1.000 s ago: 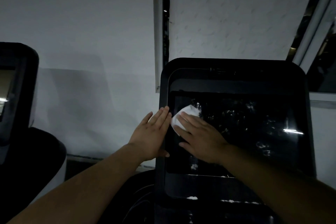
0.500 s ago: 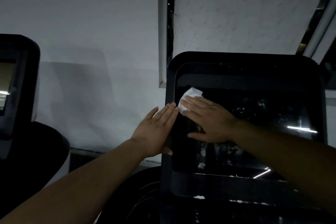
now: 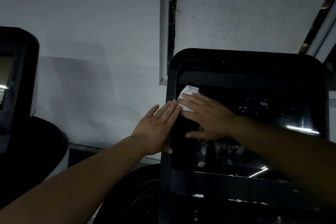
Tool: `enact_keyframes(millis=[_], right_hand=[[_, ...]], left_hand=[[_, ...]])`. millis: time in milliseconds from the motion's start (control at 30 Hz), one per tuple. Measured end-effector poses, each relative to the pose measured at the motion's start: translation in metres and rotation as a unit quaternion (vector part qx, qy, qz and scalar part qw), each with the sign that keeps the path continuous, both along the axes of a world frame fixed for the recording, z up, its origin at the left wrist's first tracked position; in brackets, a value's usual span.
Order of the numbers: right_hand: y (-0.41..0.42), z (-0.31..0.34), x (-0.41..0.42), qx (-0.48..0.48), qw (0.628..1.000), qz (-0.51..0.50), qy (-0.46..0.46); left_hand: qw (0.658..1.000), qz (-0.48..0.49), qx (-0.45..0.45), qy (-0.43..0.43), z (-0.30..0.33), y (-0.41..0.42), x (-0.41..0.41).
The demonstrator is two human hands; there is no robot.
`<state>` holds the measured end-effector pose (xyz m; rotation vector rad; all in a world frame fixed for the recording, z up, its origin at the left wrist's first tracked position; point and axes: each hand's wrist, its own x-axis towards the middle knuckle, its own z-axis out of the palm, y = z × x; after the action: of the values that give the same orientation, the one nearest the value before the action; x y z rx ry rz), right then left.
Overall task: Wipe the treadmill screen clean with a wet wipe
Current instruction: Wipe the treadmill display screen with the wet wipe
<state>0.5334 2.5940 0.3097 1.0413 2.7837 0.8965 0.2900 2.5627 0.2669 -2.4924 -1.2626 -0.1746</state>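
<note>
Evidently the small, crumpled white wet wipe [image 3: 188, 94] is a light, limp and damp thing with no stiffness of its own, so it looks best handled by pressing it flat under spread fingers rather than by pinching it; a pinched corner would probably bunch and drag. It lies against the upper left corner of the dark, glossy rectangular treadmill screen [image 3: 254, 114], just inside the black rounded plastic console frame [image 3: 171, 78], with part of it showing white above and beside the fingertips. The right hand [image 3: 207, 116] is spread nearly flat, fingers extended and close together, palm toward the glass, and pins the wipe under its fingers; it grips nothing, it only presses. The left hand [image 3: 158, 127] is likewise flat and released, fingers straight, laid against the frame's left edge, seemingly to steady the console, its fingertips just beside the wipe. The screen is hard, smooth and likely slippery when wet, and it should take only moderate pressure. Pale smears and specks show across its middle and lower parts, so much of the wiping seems left to do.
</note>
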Motion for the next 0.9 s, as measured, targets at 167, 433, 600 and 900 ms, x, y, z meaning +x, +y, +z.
enact_keyframes(millis=[167, 433, 600, 900], right_hand=[[-0.047, -0.062, 0.006, -0.031, 0.998, 0.036, 0.028], [-0.057, -0.079, 0.016, -0.044, 0.993, 0.106, 0.005], [-0.024, -0.028, 0.009, -0.016, 1.000, 0.008, 0.012], [-0.079, -0.099, 0.038, -0.020, 0.996, 0.052, 0.068]], left_hand=[[1.000, 0.003, 0.005, 0.006, 0.000, -0.001, 0.003], [1.000, 0.012, 0.001, 0.022, 0.000, 0.000, 0.004], [0.999, 0.015, -0.006, 0.034, 0.001, -0.002, 0.005], [0.999, 0.030, 0.017, 0.039, -0.004, -0.001, 0.038]])
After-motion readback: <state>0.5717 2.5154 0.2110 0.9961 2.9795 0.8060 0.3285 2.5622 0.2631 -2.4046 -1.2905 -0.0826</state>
